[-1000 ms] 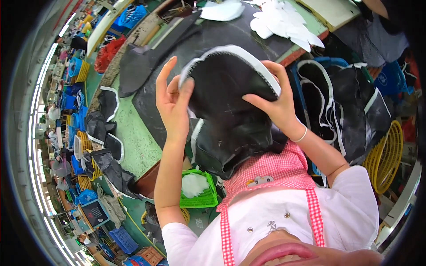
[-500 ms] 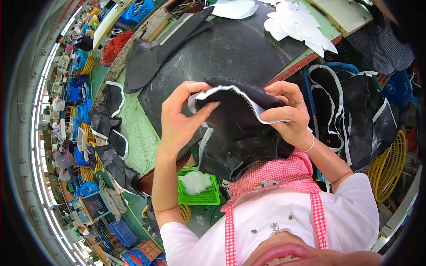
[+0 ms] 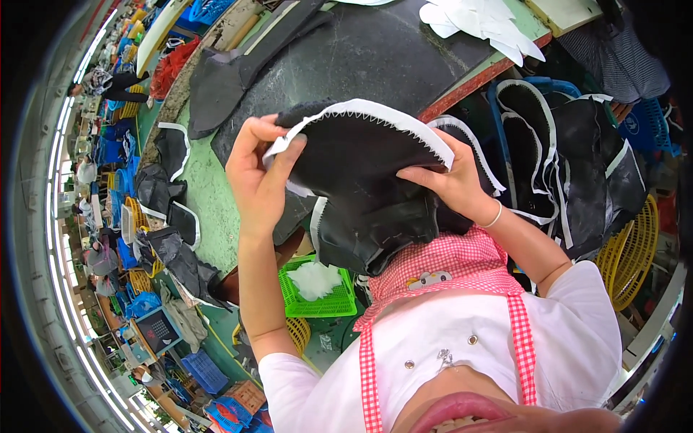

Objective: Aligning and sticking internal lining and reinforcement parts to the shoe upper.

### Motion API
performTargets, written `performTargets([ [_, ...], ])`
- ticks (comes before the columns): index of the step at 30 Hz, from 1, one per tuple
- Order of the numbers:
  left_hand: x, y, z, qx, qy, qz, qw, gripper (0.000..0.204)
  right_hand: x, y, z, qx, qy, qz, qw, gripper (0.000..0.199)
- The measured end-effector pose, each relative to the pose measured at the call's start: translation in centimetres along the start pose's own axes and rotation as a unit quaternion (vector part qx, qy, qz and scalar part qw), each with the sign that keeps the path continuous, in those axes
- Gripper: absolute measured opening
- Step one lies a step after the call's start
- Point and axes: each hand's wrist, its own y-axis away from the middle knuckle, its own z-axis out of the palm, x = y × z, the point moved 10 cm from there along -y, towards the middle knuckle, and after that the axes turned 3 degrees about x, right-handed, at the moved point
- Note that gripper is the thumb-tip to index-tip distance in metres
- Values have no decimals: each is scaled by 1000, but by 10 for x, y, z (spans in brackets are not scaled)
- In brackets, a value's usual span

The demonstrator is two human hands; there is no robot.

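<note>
Between my two hands hangs a black fabric piece [image 3: 368, 162], its curved upper edge bound with a white strip fixed by zigzag stitching. My left hand [image 3: 263, 169] pinches the strip's left end between thumb and fingers. On the right end my right hand [image 3: 455, 180] grips the edge, its thumb on the near face and its fingers hidden behind. The lower part of the piece droops in folds toward the red-and-white checked apron [image 3: 433, 270]. Another white-edged black part [image 3: 469, 141] shows behind my right hand.
A green table with a dark mat [image 3: 346, 61] lies ahead, with white cut pieces [image 3: 484, 25] at its far right. Black white-edged pieces [image 3: 170, 180] lie along its left side, and more hang over a blue basket [image 3: 538, 86] at right. A green basket [image 3: 317, 299] stands below.
The bound edge has been spread wider, from wavy and bunched to a smooth arch. My left hand moved slightly left; my right hand shifted down and its fingers went behind the fabric.
</note>
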Motion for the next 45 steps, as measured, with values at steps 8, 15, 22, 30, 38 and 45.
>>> performTargets([
  [8,16,-10,5,37,-15,18,999,15,12,1,7,57,-166,58,983,43],
  [15,27,-12,9,73,-73,108,989,22,13,9,7,82,-270,89,955,61],
  [22,34,-18,20,70,-127,135,980,27,16,5,21,7,-321,230,919,57],
  [30,-2,-26,17,104,-64,55,991,19,-9,-3,-6,-121,-188,182,958,60],
  [38,-8,-32,52,35,-72,-9,997,22,-19,-47,0,-174,13,55,983,42],
  [45,-99,38,52,3,129,-267,955,27,6,-37,-41,24,-125,121,985,35],
])
